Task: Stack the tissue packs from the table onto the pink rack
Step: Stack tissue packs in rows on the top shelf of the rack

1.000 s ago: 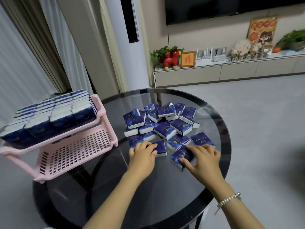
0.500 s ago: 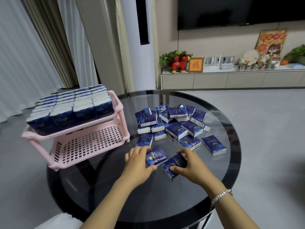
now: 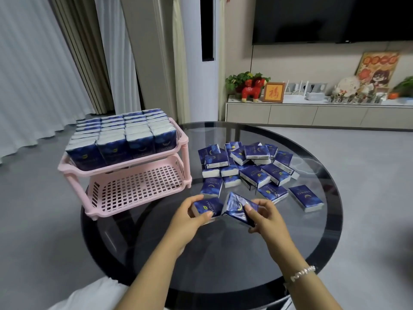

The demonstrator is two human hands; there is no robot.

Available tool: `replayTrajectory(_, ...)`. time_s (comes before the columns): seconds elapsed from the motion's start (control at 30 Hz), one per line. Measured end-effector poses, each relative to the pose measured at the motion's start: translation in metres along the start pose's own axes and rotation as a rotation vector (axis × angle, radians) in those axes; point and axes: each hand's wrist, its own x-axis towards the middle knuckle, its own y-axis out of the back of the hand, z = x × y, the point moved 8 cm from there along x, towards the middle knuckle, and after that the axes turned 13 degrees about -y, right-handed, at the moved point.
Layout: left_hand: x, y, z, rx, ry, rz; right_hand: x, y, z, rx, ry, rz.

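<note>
Two tissue packs lifted above the glass table (image 3: 223, 260), beside the pink rack (image 3: 134, 191)
One pack (image 3: 204, 208) is gripped by the left hand (image 3: 185, 222), another (image 3: 237, 208) pinched by the right hand (image 3: 268, 220); light and soft, they are best held across the short sides

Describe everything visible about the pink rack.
The rack is pink plastic with two tiers joined by corner posts. It stands upright on the left edge of the round dark glass table. Both tiers are shallow trays, and the lower tray's floor is a grid of holes. The top tier is packed with rows of blue tissue packs standing on edge; the lower tier holds nothing. Neither hand touches it.
</note>
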Motion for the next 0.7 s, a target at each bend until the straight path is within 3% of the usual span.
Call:
replayTrajectory(0.17,0.000,-0.012,0.006,-0.222,0.001,-0.123,-0.005,-0.006,-0.013,0.014,0.059,0.021)
replayTrajectory(0.33,0.000,-0.016,0.008,-0.322,0.031,-0.067,-0.005,-0.026,-0.007,-0.029,0.017,-0.063)
replayTrajectory(0.5,-0.001,-0.022,0.013,-0.419,0.039,-0.062,0.002,-0.034,-0.001,0.004,-0.017,-0.027)
replayTrajectory(0.6,0.006,-0.025,0.002,-0.292,0.010,-0.073,0.006,-0.038,0.001,0.005,-0.017,-0.006)
replayTrajectory(0.7,0.013,-0.024,-0.007,-0.222,0.011,0.034,0.010,-0.036,-0.001,-0.048,0.003,0.027)
